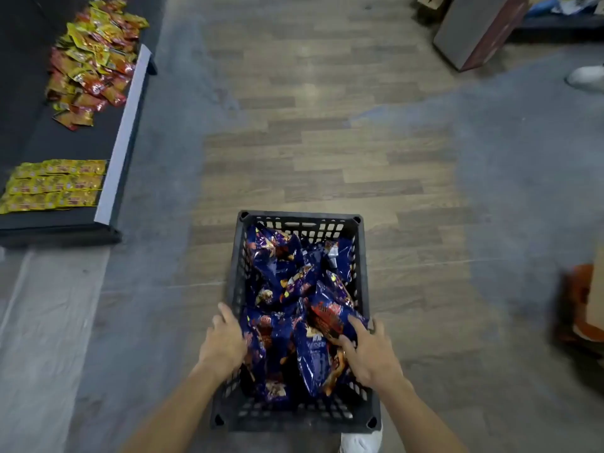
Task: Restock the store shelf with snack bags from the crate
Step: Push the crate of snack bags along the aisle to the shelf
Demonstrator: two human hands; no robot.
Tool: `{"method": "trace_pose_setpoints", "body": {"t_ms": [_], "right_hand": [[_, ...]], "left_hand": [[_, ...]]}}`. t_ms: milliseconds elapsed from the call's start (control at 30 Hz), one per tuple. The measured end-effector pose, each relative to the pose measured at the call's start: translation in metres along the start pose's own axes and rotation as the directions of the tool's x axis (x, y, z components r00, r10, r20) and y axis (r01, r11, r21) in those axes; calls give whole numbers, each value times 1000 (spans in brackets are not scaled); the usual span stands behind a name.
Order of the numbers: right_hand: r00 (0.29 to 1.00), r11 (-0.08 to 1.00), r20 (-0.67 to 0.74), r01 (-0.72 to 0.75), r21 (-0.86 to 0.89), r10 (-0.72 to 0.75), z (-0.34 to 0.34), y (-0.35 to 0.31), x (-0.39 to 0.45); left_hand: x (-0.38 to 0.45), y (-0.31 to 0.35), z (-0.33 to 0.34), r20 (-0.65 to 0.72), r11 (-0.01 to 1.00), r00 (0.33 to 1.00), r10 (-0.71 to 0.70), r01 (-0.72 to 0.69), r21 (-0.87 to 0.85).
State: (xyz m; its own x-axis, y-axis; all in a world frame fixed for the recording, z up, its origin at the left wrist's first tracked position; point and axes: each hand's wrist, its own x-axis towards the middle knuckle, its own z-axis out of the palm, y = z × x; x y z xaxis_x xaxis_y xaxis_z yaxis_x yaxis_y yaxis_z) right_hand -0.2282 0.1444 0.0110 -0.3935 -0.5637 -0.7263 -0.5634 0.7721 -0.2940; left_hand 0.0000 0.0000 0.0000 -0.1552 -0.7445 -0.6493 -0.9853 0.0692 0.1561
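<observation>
A black plastic crate (299,223) sits in front of me over the wooden floor, filled with several dark blue snack bags (277,256). My left hand (224,341) grips the crate's left rim, fingers over the edge. My right hand (367,349) holds the right rim, with its thumb and forefinger lying on a blue and red snack bag (330,317). The low dark store shelf (121,142) stands at the left, apart from the crate.
On the shelf lie a loose heap of red and yellow packets (93,57) and neat rows of yellow packets (54,186). A cardboard box (477,31) stands at the far right. Another person's white shoe (586,76) shows at the right edge. My own white shoe (361,441) is under the crate.
</observation>
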Motion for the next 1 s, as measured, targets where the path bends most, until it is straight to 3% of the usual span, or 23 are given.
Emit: {"method": "trace_pose_setpoints", "body": {"t_ms": [167, 267, 333, 467, 733, 1000], "right_hand": [[986, 924, -43, -137, 356, 163, 17, 17, 36], [957, 789, 87, -279, 547, 278, 38, 33, 74], [952, 791, 83, -291, 539, 294, 47, 48, 90], [939, 780, -109, -204, 591, 327, 30, 42, 74], [926, 757, -152, -179, 629, 345, -18, 35, 45], [969, 728, -166, -22, 685, 185, -166, -58, -59]], "left_hand": [[30, -13, 19, 83, 973, 993, -89, 105, -207], [48, -15, 19, 93, 960, 988, -125, 144, -238], [58, -20, 21, 106, 954, 984, -144, 167, -250], [58, -26, 6, 138, 960, 981, -133, 162, -227], [22, -14, -79, 187, 982, 981, -58, 90, -167], [-26, 25, -217, 9, 985, 999, 39, -37, -171]]}}
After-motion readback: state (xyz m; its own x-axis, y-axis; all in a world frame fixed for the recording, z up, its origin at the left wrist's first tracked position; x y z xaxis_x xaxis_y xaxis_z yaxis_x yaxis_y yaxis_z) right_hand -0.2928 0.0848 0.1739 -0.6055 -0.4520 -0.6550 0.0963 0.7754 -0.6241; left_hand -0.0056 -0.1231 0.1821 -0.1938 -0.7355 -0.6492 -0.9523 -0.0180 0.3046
